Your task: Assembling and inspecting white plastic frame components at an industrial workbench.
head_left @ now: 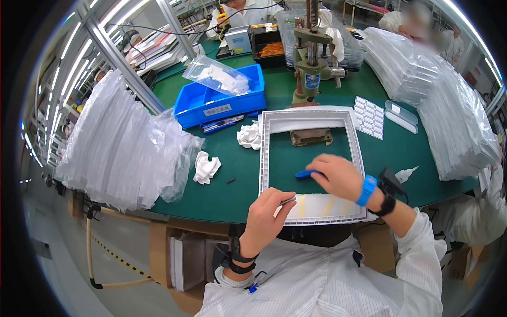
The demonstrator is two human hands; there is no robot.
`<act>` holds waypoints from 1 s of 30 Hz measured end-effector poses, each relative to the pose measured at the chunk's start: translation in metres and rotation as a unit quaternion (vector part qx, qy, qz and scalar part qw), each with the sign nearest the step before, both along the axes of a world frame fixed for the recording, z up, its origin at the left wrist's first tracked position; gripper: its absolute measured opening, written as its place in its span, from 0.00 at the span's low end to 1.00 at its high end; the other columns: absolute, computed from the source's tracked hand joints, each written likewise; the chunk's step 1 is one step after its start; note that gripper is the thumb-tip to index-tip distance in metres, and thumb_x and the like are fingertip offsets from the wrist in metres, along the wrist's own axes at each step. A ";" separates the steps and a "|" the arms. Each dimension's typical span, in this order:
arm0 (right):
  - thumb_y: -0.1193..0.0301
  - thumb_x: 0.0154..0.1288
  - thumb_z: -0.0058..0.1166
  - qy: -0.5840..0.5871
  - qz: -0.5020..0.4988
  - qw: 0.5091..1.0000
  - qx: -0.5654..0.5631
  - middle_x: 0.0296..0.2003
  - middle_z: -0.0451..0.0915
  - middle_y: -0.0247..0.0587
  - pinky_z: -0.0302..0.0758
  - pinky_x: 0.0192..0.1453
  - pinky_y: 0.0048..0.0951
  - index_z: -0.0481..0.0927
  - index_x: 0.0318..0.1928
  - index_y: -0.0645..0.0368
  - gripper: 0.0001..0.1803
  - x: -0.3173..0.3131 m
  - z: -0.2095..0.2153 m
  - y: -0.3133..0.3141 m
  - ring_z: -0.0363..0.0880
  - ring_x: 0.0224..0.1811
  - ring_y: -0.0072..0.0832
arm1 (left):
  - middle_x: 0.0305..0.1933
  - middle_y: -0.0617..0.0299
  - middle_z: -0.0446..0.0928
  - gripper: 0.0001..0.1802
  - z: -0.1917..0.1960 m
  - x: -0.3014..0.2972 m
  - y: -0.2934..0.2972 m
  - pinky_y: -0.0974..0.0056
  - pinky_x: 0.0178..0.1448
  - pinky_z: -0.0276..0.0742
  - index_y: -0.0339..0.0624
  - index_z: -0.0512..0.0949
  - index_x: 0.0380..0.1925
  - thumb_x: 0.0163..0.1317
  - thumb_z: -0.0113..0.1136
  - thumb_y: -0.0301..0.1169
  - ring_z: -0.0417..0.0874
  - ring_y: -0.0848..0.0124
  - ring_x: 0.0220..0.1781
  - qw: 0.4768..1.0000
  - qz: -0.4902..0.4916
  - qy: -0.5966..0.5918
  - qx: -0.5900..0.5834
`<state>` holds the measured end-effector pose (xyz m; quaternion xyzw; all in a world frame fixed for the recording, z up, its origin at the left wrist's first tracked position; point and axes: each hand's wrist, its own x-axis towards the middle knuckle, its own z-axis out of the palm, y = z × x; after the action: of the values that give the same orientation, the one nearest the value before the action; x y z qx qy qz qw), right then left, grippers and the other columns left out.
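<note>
A white rectangular plastic frame (265, 153) with a ribbed edge lies flat on the green table in front of me. At its near left corner my left hand (265, 219) is closed, pinching a small thin greyish piece (288, 201) between thumb and fingertips. Over the frame's opening, my right hand (340, 177) is closed around a blue object (303, 174); only its rounded end pokes out past the fingers, so its kind is hidden. Along the frame's near side runs a white band (317, 206) with pale yellow stripes.
A green hand press (311, 68) stands behind the frame. Beside it sits a blue divided bin (219, 111). Stacks of bagged white parts flank me at left (121, 148) and right (449, 121). Crumpled white paper (206, 167), a label sheet (369, 117) and a small bottle (404, 175) lie around.
</note>
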<state>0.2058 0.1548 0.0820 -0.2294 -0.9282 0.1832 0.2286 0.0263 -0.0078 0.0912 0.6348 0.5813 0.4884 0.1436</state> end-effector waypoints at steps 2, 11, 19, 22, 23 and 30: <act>0.69 0.67 0.57 0.028 0.043 0.989 -0.137 0.35 0.85 0.41 0.81 0.41 0.33 0.86 0.42 0.56 0.08 0.006 0.026 -0.025 0.85 0.36 0.36 | 0.34 0.58 0.78 0.10 -0.004 0.005 -0.004 0.66 0.33 0.77 0.37 0.82 0.38 0.56 0.69 0.20 0.81 0.65 0.32 1.000 0.002 0.001 0.025; 0.71 0.69 0.57 0.092 0.011 0.780 -0.619 0.36 0.86 0.42 0.83 0.44 0.23 0.84 0.45 0.69 0.12 0.041 0.027 -0.084 0.85 0.39 0.24 | 0.35 0.57 0.77 0.12 -0.014 0.035 -0.020 0.66 0.32 0.77 0.39 0.83 0.37 0.52 0.71 0.18 0.81 0.66 0.32 0.996 -0.076 -0.023 0.038; 0.76 0.66 0.54 0.152 -0.013 0.695 -0.703 0.40 0.84 0.42 0.83 0.49 0.25 0.81 0.46 0.69 0.11 0.057 -0.005 -0.134 0.85 0.42 0.25 | 0.33 0.55 0.77 0.12 -0.025 0.049 -0.051 0.62 0.31 0.76 0.38 0.79 0.35 0.51 0.70 0.18 0.80 0.60 0.31 0.987 -0.141 0.031 0.067; 0.77 0.65 0.54 0.161 -0.018 0.702 -0.693 0.40 0.85 0.42 0.83 0.49 0.25 0.81 0.44 0.69 0.10 0.061 -0.011 -0.153 0.85 0.41 0.24 | 0.33 0.55 0.77 0.12 -0.024 0.056 -0.064 0.63 0.31 0.76 0.38 0.79 0.35 0.50 0.71 0.18 0.80 0.60 0.31 0.988 -0.138 0.047 0.051; 0.77 0.64 0.54 0.162 -0.023 0.707 -0.688 0.40 0.85 0.42 0.83 0.48 0.25 0.82 0.43 0.69 0.10 0.061 -0.014 -0.157 0.85 0.40 0.24 | 0.34 0.55 0.77 0.12 -0.026 0.056 -0.067 0.62 0.33 0.77 0.37 0.80 0.36 0.52 0.70 0.19 0.80 0.60 0.31 0.986 -0.148 0.041 0.059; 0.82 0.62 0.52 0.193 -0.081 0.663 -0.718 0.38 0.85 0.44 0.84 0.51 0.31 0.81 0.38 0.70 0.06 0.072 -0.007 -0.176 0.86 0.42 0.28 | 0.36 0.54 0.76 0.14 -0.037 0.063 -0.077 0.63 0.33 0.76 0.33 0.79 0.37 0.50 0.70 0.18 0.78 0.60 0.34 0.980 -0.188 0.003 0.067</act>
<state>0.2779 -0.0210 0.0754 -0.3565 -0.4210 0.8141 0.1813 0.0892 -0.0848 0.0543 0.7426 0.4175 0.4887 0.1883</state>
